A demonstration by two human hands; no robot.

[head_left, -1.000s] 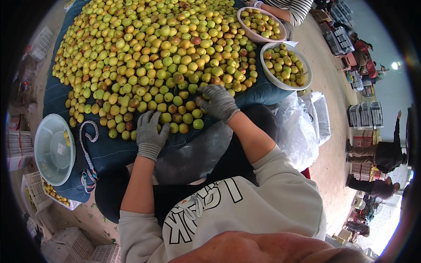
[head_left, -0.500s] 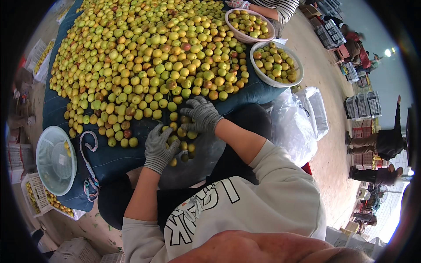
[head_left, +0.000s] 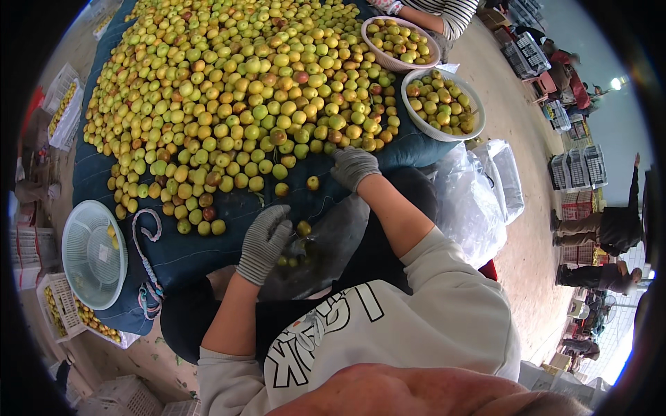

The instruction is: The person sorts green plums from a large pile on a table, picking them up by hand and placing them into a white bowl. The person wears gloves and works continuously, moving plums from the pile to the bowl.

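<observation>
A big heap of yellow-green and brownish jujubes (head_left: pixel 229 104) lies on a dark blue quilted cloth (head_left: pixel 173 249). My left hand (head_left: pixel 267 243), in a grey striped knit glove, is at the cloth's near edge with fingers apart and nothing in them. Beside it, a few jujubes (head_left: pixel 303 229) are over a dark plastic sheet (head_left: pixel 326 253) at my lap. My right hand (head_left: pixel 355 168), gloved alike, reaches to the heap's near right edge, its bent fingers beside the jujubes there. Two single jujubes (head_left: pixel 313 183) lie on the cloth between the heap and my hands.
A white basket (head_left: pixel 479 125) and a pink basket (head_left: pixel 438 55), both holding jujubes, stand at the right. At the left is a pale green basket (head_left: pixel 121 277) near a braided rope (head_left: pixel 142 249). Clear plastic bags (head_left: pixel 472 222) sit by my right side. A striped sleeve (head_left: pixel 461 17) shows across.
The jujubes between my hands have moved off the cloth's edge toward the dark sheet. My right hand has shifted right to the heap; my left hand has moved slightly right.
</observation>
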